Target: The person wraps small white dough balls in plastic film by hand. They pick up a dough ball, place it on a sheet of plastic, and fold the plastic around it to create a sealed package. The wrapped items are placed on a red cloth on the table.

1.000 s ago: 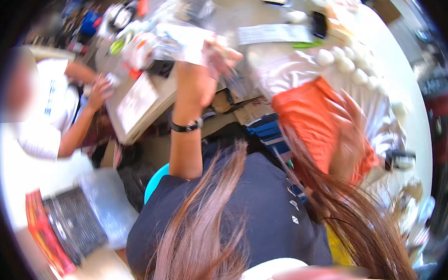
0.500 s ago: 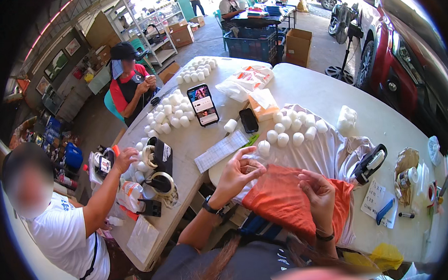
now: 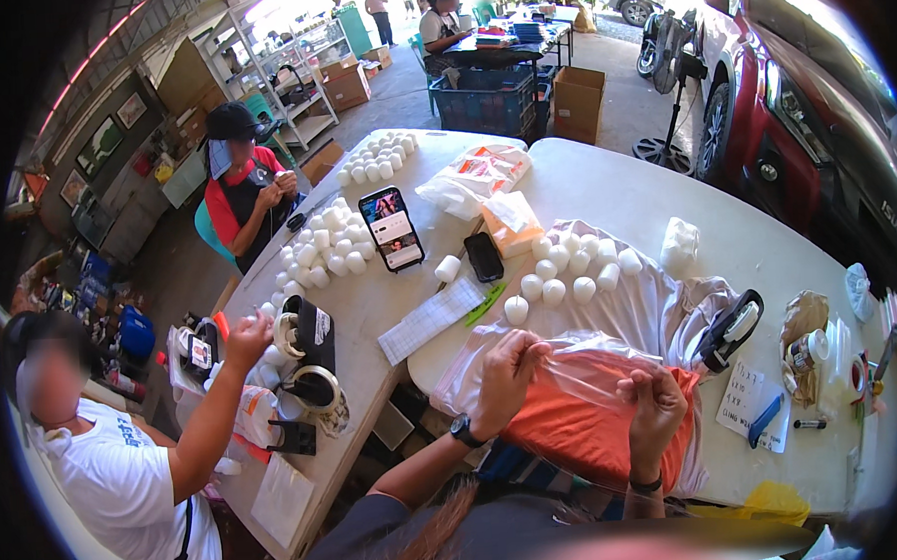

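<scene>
Both of my hands are raised over an orange cloth [image 3: 565, 425] at the near table edge. A clear plastic film [image 3: 602, 351] stretches between them. My left hand [image 3: 511, 377] pinches its left end, with the fingers curled in. My right hand [image 3: 654, 411] is closed on the other end, fingertips pressed together. The orange cloth lies over a pale cloth [image 3: 669, 295] spread on the table. Just beyond the hands stand several short white candles [image 3: 582, 290]; a wick shows on the nearest.
A propped phone [image 3: 391, 227], a dark phone [image 3: 484, 256] and a gridded strip [image 3: 430, 321] lie ahead left. At right are a black tape dispenser [image 3: 733, 330], a note sheet [image 3: 726, 403] and a blue cutter [image 3: 765, 421]. A co-worker [image 3: 125, 444] sits left, another [image 3: 244, 189] beyond.
My left hand has gone from spread fingers to a closed pinch. The film is now drawn out more visibly between my hands. The head view has shifted slightly.
</scene>
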Demonstrator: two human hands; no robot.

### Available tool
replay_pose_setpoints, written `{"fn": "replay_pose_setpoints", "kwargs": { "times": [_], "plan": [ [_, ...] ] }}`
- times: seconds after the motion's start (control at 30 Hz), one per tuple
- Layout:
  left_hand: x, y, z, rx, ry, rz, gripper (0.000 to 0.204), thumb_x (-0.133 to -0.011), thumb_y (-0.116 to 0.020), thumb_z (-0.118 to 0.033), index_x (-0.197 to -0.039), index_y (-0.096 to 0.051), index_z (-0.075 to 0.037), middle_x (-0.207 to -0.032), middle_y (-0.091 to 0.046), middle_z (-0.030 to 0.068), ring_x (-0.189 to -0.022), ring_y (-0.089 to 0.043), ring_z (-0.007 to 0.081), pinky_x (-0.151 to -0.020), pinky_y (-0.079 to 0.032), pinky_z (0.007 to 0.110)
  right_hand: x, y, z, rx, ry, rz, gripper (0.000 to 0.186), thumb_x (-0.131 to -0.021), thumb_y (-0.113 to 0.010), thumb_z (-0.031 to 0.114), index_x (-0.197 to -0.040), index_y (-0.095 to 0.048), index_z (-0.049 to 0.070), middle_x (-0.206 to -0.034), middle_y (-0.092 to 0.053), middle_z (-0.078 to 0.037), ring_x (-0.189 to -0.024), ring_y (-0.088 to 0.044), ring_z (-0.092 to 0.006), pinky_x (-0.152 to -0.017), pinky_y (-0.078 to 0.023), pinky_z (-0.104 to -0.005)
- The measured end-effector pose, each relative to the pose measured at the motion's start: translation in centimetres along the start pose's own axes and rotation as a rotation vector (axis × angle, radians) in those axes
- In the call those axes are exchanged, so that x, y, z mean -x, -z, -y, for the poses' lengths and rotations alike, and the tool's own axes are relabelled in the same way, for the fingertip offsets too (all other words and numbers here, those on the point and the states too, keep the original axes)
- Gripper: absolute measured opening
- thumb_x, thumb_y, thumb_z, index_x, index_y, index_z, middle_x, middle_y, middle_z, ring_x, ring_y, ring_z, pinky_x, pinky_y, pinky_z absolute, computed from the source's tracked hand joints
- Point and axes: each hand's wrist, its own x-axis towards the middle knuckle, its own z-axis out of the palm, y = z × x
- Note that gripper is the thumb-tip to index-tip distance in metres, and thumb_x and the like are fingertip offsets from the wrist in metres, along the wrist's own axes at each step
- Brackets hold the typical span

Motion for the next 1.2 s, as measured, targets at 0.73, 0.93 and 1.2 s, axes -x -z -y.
{"fn": "replay_pose_setpoints", "kwargs": {
  "times": [0.73,0.93,1.2],
  "plan": [
    [-1.8,1.8,-0.9,-0.544,-0.927,0.430,0.035,-0.083,-0.068,-0.015,-0.117,-0.072,-0.019,-0.121,-0.060,-0.0013,-0.118,-0.056,0.0215,-0.099,-0.052,0.037,2.2,-0.6,2.7,0.306,0.296,0.358,0.045,-0.083,-0.078,0.000,-0.127,-0.066,0.002,-0.129,-0.068,-0.014,-0.117,-0.067,-0.0280,-0.096,-0.055,-0.0376],
    [-2.3,1.2,-0.5,-0.412,-0.900,0.466,0.036,-0.081,-0.070,-0.015,-0.117,-0.074,-0.017,-0.113,-0.068,0.0004,-0.113,-0.061,0.0206,-0.102,-0.051,0.037,1.5,1.0,2.1,0.476,0.336,0.454,0.030,-0.083,-0.072,-0.007,-0.111,-0.073,0.001,-0.110,-0.075,-0.014,-0.104,-0.073,-0.0283,-0.088,-0.057,-0.0353],
    [-1.1,0.3,0.5,-0.334,-0.837,0.392,0.019,-0.085,-0.071,-0.010,-0.104,-0.072,-0.012,-0.112,-0.069,0.0023,-0.112,-0.062,0.0240,-0.100,-0.050,0.039,3.5,1.6,1.6,0.509,0.317,0.439,0.030,-0.090,-0.064,-0.008,-0.117,-0.072,0.001,-0.104,-0.074,-0.016,-0.091,-0.073,-0.0294,-0.080,-0.058,-0.0337]
  ]
}}
